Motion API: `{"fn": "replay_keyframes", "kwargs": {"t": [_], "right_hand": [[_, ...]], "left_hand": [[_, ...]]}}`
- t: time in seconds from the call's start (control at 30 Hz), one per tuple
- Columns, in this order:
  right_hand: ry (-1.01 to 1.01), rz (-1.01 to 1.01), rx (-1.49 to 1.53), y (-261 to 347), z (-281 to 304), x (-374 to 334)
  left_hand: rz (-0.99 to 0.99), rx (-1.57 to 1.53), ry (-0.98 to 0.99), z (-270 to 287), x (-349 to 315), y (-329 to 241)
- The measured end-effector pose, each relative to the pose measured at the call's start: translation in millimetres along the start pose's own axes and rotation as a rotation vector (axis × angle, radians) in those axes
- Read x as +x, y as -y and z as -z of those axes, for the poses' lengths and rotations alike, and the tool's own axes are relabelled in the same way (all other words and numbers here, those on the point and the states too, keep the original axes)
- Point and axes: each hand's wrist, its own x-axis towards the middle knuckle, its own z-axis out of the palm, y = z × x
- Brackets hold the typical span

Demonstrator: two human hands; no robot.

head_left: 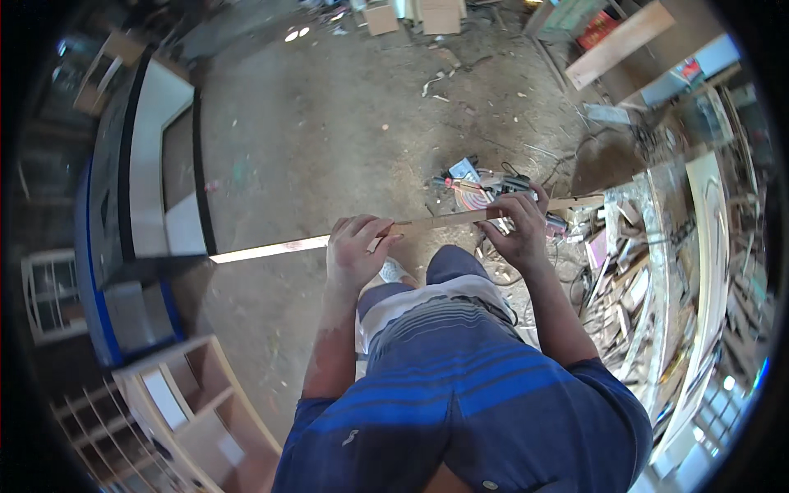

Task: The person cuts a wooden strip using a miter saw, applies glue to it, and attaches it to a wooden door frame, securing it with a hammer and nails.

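Note:
A long, narrow wooden strip (pixel 440 221) runs sideways in front of my body, its left part (pixel 267 250) brightly lit. Around the middle of the strip, my left hand (pixel 355 246) is closed with thumb and fingers. My right hand (pixel 518 226) grips it farther right, fingers over the top and thumb below. Just beyond my right hand, on the ground, lies a power tool (pixel 514 181) with red and dark parts, partly covered by the hand. A round striped disc (pixel 471 200) and a small blue piece (pixel 464 169) lie beside it.
Scrap wood (pixel 629 283) is heaped at the right, near long boards (pixel 705 246). A black-and-white cabinet frame (pixel 156 164) stands at the left. An open wooden cabinet (pixel 214 411) is at the lower left. Cardboard boxes (pixel 440 16) sit at the far side of the dirt floor (pixel 304 123).

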Motion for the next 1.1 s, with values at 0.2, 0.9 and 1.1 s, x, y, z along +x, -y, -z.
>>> {"fn": "replay_keyframes", "kwargs": {"t": [0.2, 0.9, 1.1], "right_hand": [[-0.131, -0.162, -0.06, 2.3, -43.0, 84.1], [-0.474, -0.761, -0.262, -110.2, -236.0, 341.3], [0.074, -1.376, 0.078, -98.7, -393.3, 276.1]], "left_hand": [[-0.195, -0.072, 0.105, 19.8, 142.6, 75.5], [-0.149, -0.11, 0.894, -113.4, 580.8, 315.9], [-0.008, 0.124, 1.207, -239.9, 584.2, 496.6]]}}
